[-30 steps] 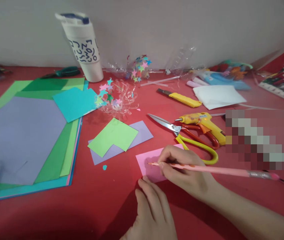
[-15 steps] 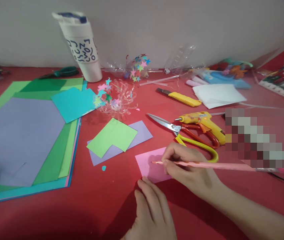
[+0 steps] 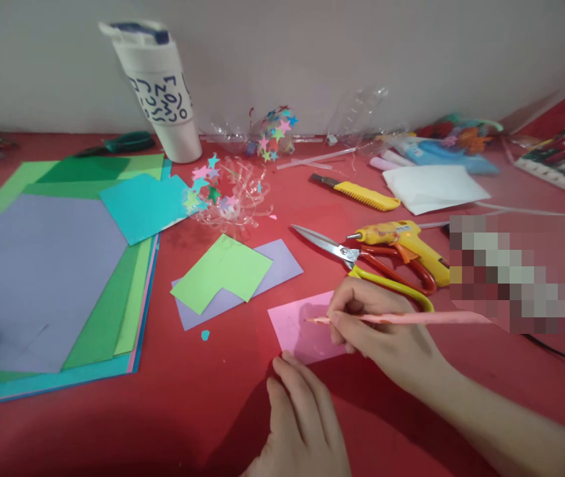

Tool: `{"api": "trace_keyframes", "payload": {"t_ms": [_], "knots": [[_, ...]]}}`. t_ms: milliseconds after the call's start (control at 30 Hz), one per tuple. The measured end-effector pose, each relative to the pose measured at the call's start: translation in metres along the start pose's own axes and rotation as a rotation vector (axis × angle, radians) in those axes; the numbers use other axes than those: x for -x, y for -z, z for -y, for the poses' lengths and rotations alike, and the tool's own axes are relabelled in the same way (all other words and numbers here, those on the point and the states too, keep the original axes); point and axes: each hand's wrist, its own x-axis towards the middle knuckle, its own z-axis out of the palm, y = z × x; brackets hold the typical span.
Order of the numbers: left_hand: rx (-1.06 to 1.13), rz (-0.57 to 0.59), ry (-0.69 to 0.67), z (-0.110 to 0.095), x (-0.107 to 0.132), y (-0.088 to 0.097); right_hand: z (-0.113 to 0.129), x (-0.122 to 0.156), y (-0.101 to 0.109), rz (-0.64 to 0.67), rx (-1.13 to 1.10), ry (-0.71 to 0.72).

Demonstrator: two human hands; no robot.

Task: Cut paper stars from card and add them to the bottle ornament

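A pink pencil [image 3: 411, 318] is pinched in my right hand [image 3: 376, 324], its tip over a small pink sheet of paper [image 3: 292, 324] with faint lines on it. My left hand [image 3: 307, 414] lies with fingers stretched out at the sheet's near edge. Left of the pink sheet, a light green paper piece [image 3: 227, 268] with a notch overlaps a lavender piece [image 3: 285, 258]. Just beyond my right hand are scissors [image 3: 326, 244] with red and yellow handles and a yellow glue gun [image 3: 391, 233].
A stack of coloured paper sheets [image 3: 44, 278] covers the left side. At the back stand a white tumbler [image 3: 163, 93] and star-decorated clear plastic strips [image 3: 232, 199]. A yellow utility knife [image 3: 361, 194] and a white packet [image 3: 434, 187] lie behind the scissors.
My right hand and the pencil have shifted slightly right and up over the pink paper. My left hand stays nearly in place.
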Motion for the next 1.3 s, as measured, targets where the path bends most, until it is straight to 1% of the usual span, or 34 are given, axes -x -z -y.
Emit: {"api": "trace_keyframes", "payload": {"t_ms": [100,233,367,533,667,833,1100,1300], "knots": [[-0.004,0.002,0.007,0.0003,0.0000,-0.0003,0.0061,0.0005,-0.0019,0.019,0.066,0.013],[-0.006,-0.013,0.009,-0.0006,-0.0004,-0.0007,0.0101,-0.0001,-0.0032,0.024,0.066,0.011],[-0.006,0.011,0.026,-0.0021,-0.0011,0.0010,0.0065,0.0000,-0.0032,0.033,0.066,0.015],[-0.009,0.038,0.015,-0.0021,-0.0011,0.0029,0.0005,0.0036,-0.0035,0.036,0.070,0.044],[-0.012,0.027,-0.001,0.0003,-0.0007,0.0018,0.0024,0.0043,-0.0030,0.061,0.097,0.071],[0.006,-0.005,-0.024,0.0030,-0.0007,0.0004,0.0065,0.0025,-0.0035,0.062,0.115,0.094],[0.024,-0.016,-0.009,-0.0001,0.0008,-0.0020,0.0090,0.0030,-0.0066,0.075,0.121,0.151],[0.006,-0.007,0.008,-0.0024,0.0013,-0.0020,0.0094,0.0028,-0.0080,0.108,0.118,0.151]]}}
